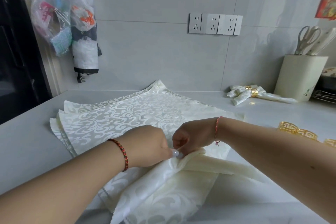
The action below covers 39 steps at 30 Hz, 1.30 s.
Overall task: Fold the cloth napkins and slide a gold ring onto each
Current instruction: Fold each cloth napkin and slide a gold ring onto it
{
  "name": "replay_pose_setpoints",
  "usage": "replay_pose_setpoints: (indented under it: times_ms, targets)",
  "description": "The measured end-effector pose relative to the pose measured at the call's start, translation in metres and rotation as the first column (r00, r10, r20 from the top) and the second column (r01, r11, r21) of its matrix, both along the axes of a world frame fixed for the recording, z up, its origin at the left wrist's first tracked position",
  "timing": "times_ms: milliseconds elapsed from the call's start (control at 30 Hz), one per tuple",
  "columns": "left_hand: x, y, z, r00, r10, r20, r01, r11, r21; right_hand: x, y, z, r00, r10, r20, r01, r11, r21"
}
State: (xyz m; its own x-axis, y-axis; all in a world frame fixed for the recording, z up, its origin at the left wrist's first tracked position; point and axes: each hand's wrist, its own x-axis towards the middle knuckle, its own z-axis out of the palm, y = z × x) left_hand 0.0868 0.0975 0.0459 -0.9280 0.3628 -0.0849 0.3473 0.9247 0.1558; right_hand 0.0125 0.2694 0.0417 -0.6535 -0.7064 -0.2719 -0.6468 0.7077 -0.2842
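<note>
Where both hands meet at the counter's (272, 112) centre, the left hand (151, 143) and right hand (190, 138) pinch the gathered middle of a napkin (163, 187) that spreads toward 6 o'clock. Flat stack (127, 114): 12 o'clock of the hands. Loose rings (298, 131): 3 o'clock. Ringed napkin (252, 92): 2 o'clock, beside a holder (300, 78).

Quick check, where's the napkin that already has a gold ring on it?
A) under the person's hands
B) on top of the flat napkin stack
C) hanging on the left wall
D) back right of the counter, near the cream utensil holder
D: the finished napkin lies at the back right beside the utensil holder, its gold ring around the middle.
</note>
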Motion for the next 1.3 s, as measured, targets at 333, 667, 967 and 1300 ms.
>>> replay_pose_setpoints:
  times_ms: [333, 667, 967, 1300]
  targets:
    - [-0.035, 0.008, -0.008, 0.957, 0.037, 0.288, -0.071, 0.992, 0.106, 0.005, 0.006, -0.011, 0.996, -0.088, 0.001, 0.087, 0.987, -0.132]
    - [-0.043, -0.002, -0.011, 0.893, -0.061, 0.447, -0.135, 0.909, 0.395, 0.010, 0.039, -0.010, 0.987, -0.129, 0.100, 0.149, 0.959, -0.239]
    - [-0.040, -0.010, 0.008, 0.885, -0.194, 0.422, -0.051, 0.862, 0.505, 0.015, 0.038, 0.000, 0.973, -0.089, 0.212, 0.196, 0.808, -0.556]
    - [-0.038, -0.016, 0.028, 0.933, -0.159, 0.323, -0.061, 0.814, 0.578, 0.026, 0.032, 0.006, 0.955, -0.156, 0.254, 0.280, 0.765, -0.580]
